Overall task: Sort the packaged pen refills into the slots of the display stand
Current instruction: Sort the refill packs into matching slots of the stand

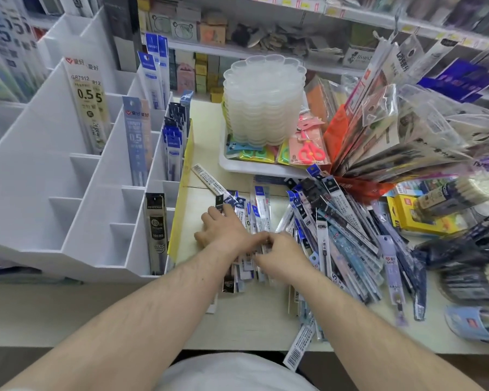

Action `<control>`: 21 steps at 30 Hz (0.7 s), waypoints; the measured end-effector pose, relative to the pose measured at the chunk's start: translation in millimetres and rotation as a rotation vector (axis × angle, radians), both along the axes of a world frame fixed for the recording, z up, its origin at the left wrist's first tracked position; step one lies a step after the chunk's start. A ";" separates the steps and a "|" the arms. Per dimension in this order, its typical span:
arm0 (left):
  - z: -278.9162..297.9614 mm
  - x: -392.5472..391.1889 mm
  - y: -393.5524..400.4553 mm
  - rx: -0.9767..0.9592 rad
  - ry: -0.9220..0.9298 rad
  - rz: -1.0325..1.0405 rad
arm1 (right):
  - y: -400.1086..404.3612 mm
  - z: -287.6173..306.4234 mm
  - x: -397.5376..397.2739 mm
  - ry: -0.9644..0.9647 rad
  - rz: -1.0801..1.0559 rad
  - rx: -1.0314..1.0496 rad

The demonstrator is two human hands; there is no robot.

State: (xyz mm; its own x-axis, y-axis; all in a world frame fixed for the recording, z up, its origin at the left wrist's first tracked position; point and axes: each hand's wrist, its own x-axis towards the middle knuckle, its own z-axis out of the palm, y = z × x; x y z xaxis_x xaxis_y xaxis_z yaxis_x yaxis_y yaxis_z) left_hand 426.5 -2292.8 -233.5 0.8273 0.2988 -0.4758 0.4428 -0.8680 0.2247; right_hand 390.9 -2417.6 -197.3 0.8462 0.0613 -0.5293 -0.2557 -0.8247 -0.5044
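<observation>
The white display stand (76, 176) is on the left side of the tabletop (124, 314), and some of its slots hold tall refill packs. Just right of the stand my left hand (223, 227) lies flat with spread fingers on a small bunch of refill packs (247, 218), and right beside it my right hand (280, 253) has its grip pinched on the near ends of that bunch. Farther right of the stand a big messy pile of refill packs (347, 238) lies on the tabletop, with a white tray (232, 162) behind it.
</observation>
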 end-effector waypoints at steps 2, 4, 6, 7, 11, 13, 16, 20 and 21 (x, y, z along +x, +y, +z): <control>-1.0 1.7 7.5 -0.045 -0.005 0.039 | -1.5 -0.2 1.6 0.068 -0.082 0.190; 0.5 3.2 12.4 -0.083 -0.003 0.070 | -4.3 -0.9 3.4 0.177 -0.169 0.366; 3.9 5.4 11.9 -0.105 0.010 0.085 | -5.5 -3.2 3.2 0.244 -0.259 0.484; 5.7 6.9 10.2 -0.106 0.021 0.086 | -5.7 -4.4 2.6 0.245 -0.292 0.513; 7.3 10.0 2.4 -0.029 0.049 0.068 | -11.4 -3.0 2.7 0.060 -0.214 0.318; 6.3 7.9 1.3 0.038 0.056 0.018 | -14.4 -3.9 2.0 0.010 -0.092 0.251; 7.8 6.5 8.9 0.014 0.010 -0.016 | -15.9 -5.9 1.6 0.013 0.092 0.156; 11.1 3.6 27.1 -0.118 -0.034 0.013 | -12.1 -5.6 4.5 -0.010 0.193 -0.012; 12.0 1.5 30.7 -0.132 -0.042 0.008 | -12.0 -5.0 6.4 -0.026 0.204 -0.059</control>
State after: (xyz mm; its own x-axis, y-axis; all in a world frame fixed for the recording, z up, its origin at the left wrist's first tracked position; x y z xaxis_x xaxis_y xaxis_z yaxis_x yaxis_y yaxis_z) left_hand 428.0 -2262.1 -221.5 0.8453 0.2424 -0.4762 0.4371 -0.8263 0.3552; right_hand 397.3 -2429.6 -202.4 0.8328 0.2022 -0.5154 -0.0682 -0.8863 -0.4580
